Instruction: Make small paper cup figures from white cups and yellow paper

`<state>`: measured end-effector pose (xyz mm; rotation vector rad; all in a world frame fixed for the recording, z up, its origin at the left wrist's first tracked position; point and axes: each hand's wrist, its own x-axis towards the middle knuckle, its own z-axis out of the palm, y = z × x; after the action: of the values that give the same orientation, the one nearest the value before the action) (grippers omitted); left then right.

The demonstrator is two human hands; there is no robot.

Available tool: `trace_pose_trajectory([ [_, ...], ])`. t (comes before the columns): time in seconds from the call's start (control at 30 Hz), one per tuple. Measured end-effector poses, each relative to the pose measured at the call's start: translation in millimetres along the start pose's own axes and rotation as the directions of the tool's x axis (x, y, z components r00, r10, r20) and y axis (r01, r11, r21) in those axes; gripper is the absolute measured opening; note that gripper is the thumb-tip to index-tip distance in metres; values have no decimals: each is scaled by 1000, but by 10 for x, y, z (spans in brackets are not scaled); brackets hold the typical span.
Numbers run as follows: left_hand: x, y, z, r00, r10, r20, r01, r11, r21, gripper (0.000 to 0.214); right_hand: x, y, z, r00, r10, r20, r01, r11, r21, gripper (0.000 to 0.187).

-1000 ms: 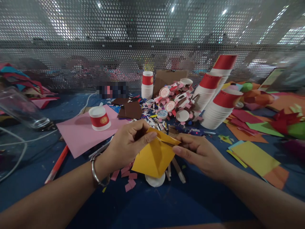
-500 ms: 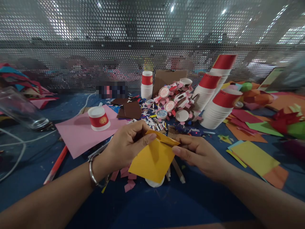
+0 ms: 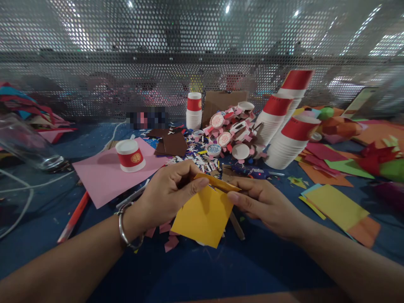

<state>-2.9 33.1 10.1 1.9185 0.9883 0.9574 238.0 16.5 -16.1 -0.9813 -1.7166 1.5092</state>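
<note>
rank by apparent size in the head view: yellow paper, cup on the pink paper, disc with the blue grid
1. Yellow paper, in left hand and right hand, nearest the camera
2. Cup
3. Disc

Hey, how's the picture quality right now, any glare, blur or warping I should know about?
Head view: bright light spots at the top, behind the perforated screen; head view: yellow paper fairly clear, but the clear jar at the left edge soft and stretched; head view: the cup stacks lean outward, perhaps lens distortion; head view: pixelated patch at back left.
</note>
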Motion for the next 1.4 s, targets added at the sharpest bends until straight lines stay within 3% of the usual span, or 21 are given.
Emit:
trace_pose_trajectory([
  [0.93, -7, 1, 64, 999, -45, 21, 46, 996, -71, 26, -9, -17, -20, 1000, 7, -3, -8, 996, -85, 38],
  [1.4, -7, -54, 98, 988, -142, 55, 150, 970, -191, 26, -9, -30, -7, 1000, 25, -3, -25, 998, -50, 34],
])
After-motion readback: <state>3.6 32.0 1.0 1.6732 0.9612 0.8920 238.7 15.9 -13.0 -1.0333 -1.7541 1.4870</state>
